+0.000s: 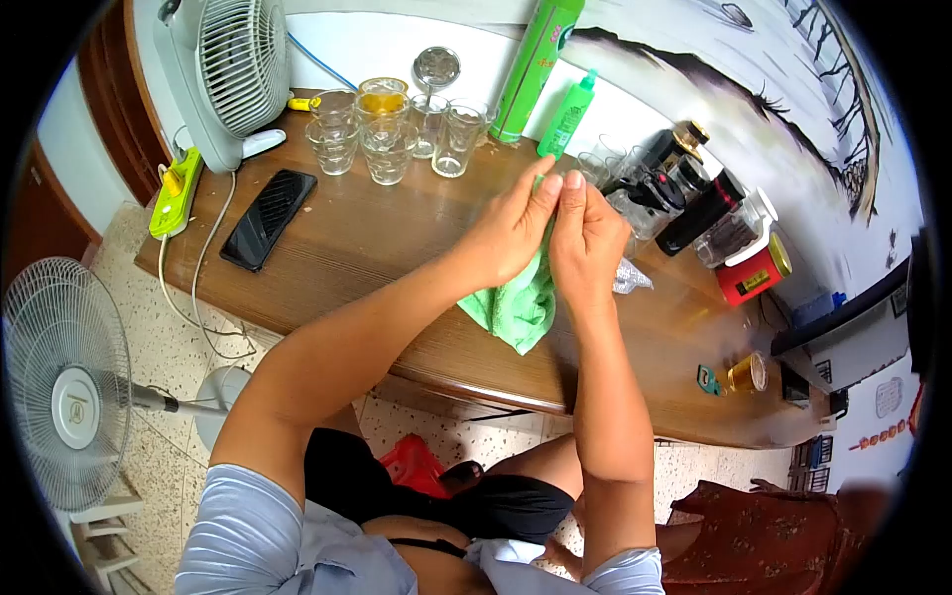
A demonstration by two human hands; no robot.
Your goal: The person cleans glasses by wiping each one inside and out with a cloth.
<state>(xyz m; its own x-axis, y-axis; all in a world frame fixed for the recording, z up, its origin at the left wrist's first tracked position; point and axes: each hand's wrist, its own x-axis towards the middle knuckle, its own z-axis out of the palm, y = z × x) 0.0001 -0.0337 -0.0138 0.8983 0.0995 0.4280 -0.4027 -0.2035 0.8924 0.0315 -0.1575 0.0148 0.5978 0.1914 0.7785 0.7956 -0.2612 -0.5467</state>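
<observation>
Your left hand (511,223) and right hand (593,233) meet above the table (347,233), fingers curled and thumbs side by side, grasping the green cloth (528,302) between them; its loose end hangs below your fingers, toward you. Pressing from 2 sides probably keeps it bunched; I cannot tell whether it wraps anything. Just beyond your fingers stand a small green bottle (567,121) and a tall green can (536,69); left of them are clustered glasses (389,154) and, farther off, a phone (268,218). To their right, a glass pot (643,206) and black bottle (702,212) crowd any reach that way.
</observation>
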